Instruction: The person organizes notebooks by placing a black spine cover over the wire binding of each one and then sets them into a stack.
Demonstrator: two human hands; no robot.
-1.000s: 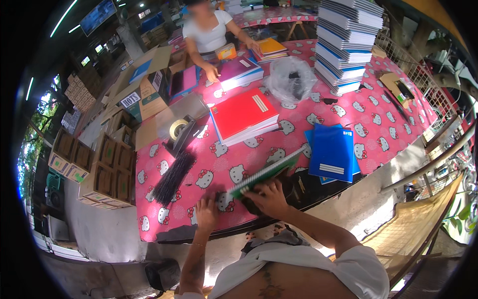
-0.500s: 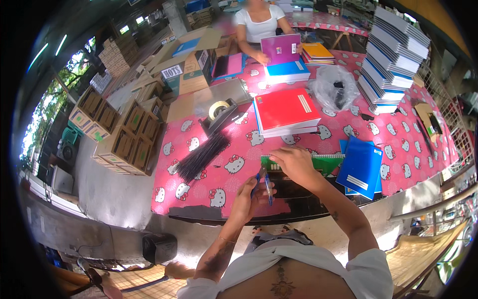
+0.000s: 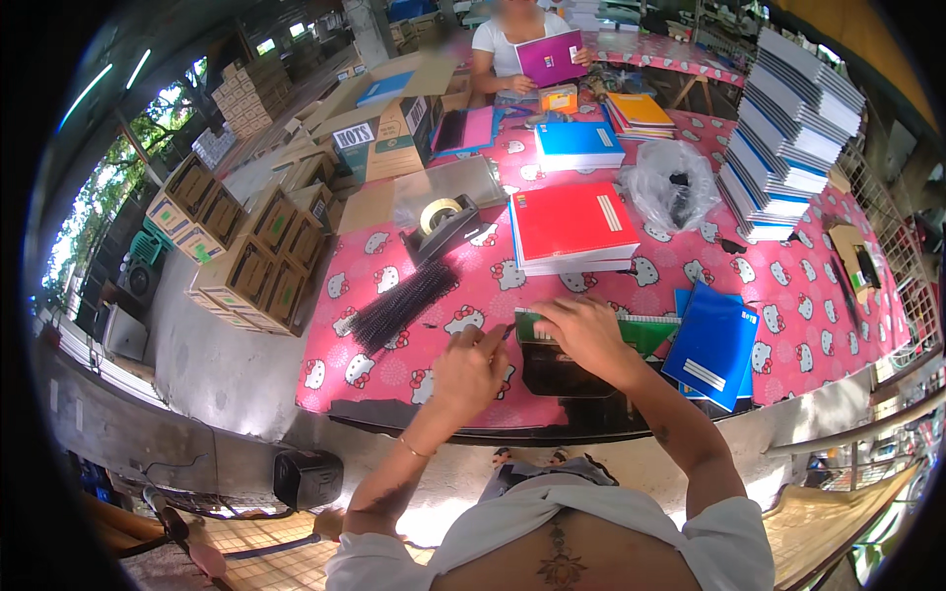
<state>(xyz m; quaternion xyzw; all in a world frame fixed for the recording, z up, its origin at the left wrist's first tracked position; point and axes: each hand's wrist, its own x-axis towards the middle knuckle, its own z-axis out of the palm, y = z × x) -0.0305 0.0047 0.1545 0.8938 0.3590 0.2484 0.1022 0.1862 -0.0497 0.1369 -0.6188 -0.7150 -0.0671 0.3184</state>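
A green coil-bound notebook (image 3: 645, 335) stands on its edge near the front of the table, its binding along the top. My right hand (image 3: 586, 335) is closed over the left part of that binding. Just left of the notebook's end, my left hand (image 3: 468, 372) is closed with its back up. A dark tip of the blue-handled pliers (image 3: 508, 333) pokes out past its fingers, and the hand hides the rest. Blue notebooks (image 3: 711, 340) lie to the right of the green one. Beyond it sits a stack of red notebooks (image 3: 572, 227).
Black plastic coils (image 3: 404, 307) and a tape dispenser (image 3: 440, 225) lie to the left. A clear plastic bag (image 3: 670, 182) and a tall notebook pile (image 3: 788, 138) stand at right. Across the table, a person holds a purple notebook (image 3: 552, 57). Cartons (image 3: 261, 261) fill the left floor.
My left hand has turned over and moved slightly left, covering the pliers. My right hand stays on the binding. The person opposite has lifted the purple notebook off the blue stack.
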